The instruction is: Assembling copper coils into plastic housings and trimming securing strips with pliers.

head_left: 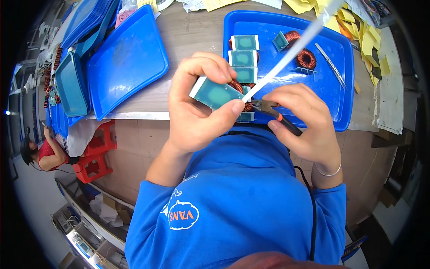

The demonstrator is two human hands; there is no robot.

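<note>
My left hand pinches a green board with white edges between thumb and fingers. A copper-wire coil shows behind that board. My right hand is closed round cutting pliers with black and orange handles, their jaws right beside the board's right corner. A long white strip runs from that corner up to the right, close to the jaws; how it is fixed there I cannot tell. Below my hands lies a blue tray, with several similar green boards in a column.
In the tray are a loose copper coil, another coil on a board, and silver tweezers. Blue trays stand at the left. Yellow papers lie at the right. Another person sits at far left, near red stools.
</note>
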